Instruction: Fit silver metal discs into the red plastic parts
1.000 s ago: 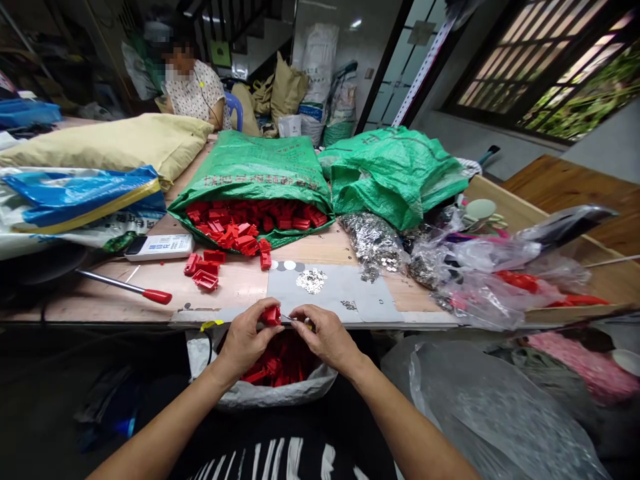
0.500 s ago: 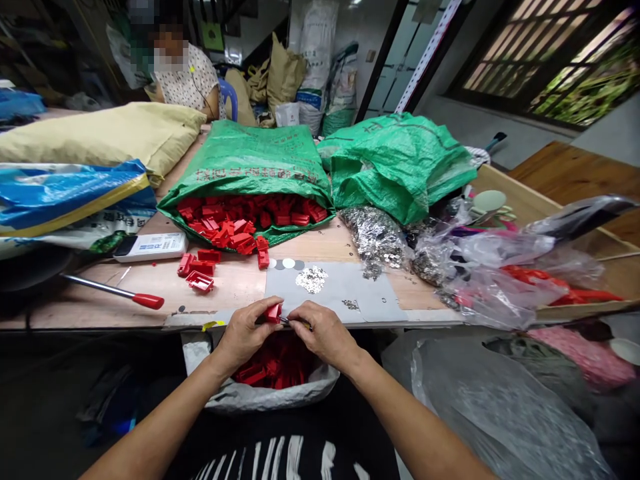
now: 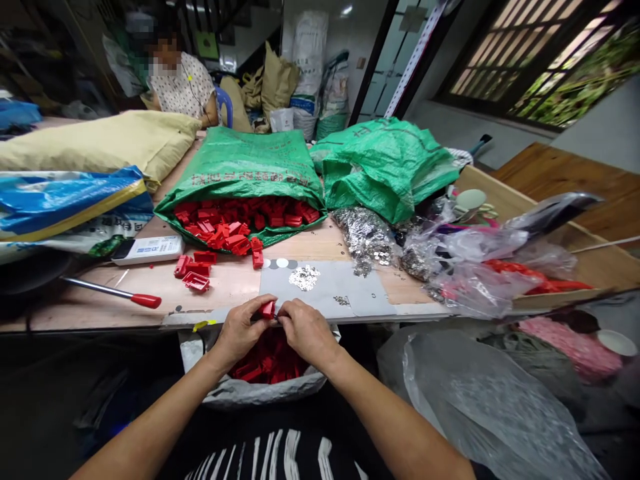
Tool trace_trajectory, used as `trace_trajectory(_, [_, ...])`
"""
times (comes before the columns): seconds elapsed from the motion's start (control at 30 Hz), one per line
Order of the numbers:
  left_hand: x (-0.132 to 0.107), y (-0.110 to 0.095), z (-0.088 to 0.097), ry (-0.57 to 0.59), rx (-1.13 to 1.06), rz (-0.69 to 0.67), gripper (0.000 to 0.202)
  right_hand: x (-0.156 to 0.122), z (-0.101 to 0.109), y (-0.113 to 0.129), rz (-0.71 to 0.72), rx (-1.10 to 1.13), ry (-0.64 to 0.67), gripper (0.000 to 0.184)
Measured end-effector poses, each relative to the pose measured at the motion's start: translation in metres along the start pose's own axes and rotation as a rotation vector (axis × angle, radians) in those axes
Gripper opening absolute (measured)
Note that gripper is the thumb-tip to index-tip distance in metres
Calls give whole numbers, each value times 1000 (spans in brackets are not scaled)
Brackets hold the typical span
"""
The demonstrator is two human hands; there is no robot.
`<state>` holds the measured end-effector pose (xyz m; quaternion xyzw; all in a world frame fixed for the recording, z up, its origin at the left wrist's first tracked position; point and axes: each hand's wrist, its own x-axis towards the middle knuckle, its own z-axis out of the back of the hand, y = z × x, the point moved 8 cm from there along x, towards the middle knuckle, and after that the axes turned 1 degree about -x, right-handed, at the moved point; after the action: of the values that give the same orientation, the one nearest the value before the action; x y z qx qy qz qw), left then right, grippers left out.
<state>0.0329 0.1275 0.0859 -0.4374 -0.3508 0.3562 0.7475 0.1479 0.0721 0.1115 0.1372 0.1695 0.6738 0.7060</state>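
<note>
My left hand (image 3: 243, 328) pinches a small red plastic part (image 3: 267, 309) between thumb and fingers, over the table's front edge. Close against it, my right hand (image 3: 305, 330) is closed on a thin dark tool, mostly hidden by the fingers; its tip meets the part's right side. Below both hands a pale sack (image 3: 265, 395) in my lap holds many more red parts (image 3: 270, 359). Just beyond them lies a grey mat (image 3: 325, 297) with a pile of small shiny metal pieces (image 3: 304, 277) and a smaller cluster of metal bits (image 3: 341, 301).
A green sack (image 3: 257, 157) spills red parts onto the table. Several loose red parts (image 3: 196, 272) lie left of the mat, near a lever with a red grip (image 3: 146, 301). A bag of metal pieces (image 3: 367, 233) stands right. Across the table sits another person (image 3: 183, 87).
The whole view has shifted slightly. My right hand has come closer to the red part, and less of the thin tool shows. The left hand keeps its hold.
</note>
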Motion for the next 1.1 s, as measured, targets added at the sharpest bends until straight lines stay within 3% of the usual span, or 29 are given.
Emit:
trace_trajectory(0.2, [-8,-3,4,-30,-26,29,36,-16,10,-12,147,312,-154,18])
trace_trajectory(0.3, [-13,-8,7,-78,-118,66,33,-26,16,-19,138,442,-176,15])
trace_trajectory(0.43, [-20,-14,0,-100,-617,253,40,-34,14,-13,150,599,-29,24])
trace_trajectory(0.53, [-27,-18,-17,-40,-1025,458,23,-37,15,-1,203,655,55,38])
trace_trajectory(0.63, [-35,-21,-28,-27,-1260,623,10,-37,18,7,241,651,81,39])
trace_trajectory(0.83, [-46,-18,-36,-135,-1378,841,10,-36,23,11,247,659,42,32])
trace_trajectory(1.1, [-50,-21,-44,-161,-1474,888,14,-37,29,10,222,580,-23,28])
